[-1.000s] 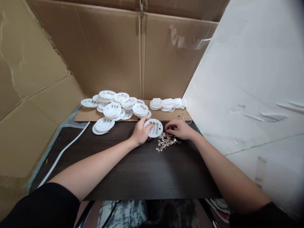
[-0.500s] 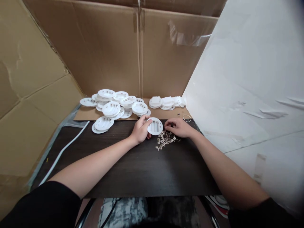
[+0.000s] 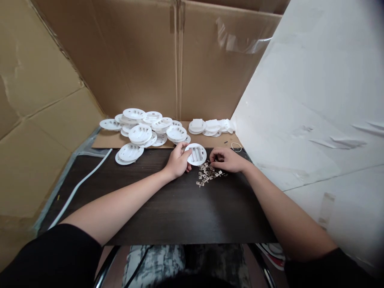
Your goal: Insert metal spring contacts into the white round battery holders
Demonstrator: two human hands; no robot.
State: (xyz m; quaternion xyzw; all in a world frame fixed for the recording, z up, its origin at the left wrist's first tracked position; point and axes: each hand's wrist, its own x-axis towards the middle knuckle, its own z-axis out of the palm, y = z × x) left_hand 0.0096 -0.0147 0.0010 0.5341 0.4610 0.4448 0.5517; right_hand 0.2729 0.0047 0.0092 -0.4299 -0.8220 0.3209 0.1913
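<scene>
My left hand (image 3: 177, 161) grips a round white plastic disc (image 3: 196, 154) with slots, holding it tilted just above the dark table (image 3: 168, 208). My right hand (image 3: 226, 159) rests with curled fingers on a small heap of metal clips (image 3: 208, 175), pinching among them; what it holds is too small to make out. The clips lie right below the disc, between both hands.
A pile of similar white discs (image 3: 144, 130) lies on a cardboard sheet at the back left, with a smaller group (image 3: 210, 127) at the back right. A rubber band (image 3: 236, 147) lies near the white wall (image 3: 315, 112). Cardboard walls enclose the back and left. A white cable (image 3: 79, 186) runs along the left.
My left hand has turned the disc slightly and shifted it a little right. My right hand stays on the clips, fingers curling in more.
</scene>
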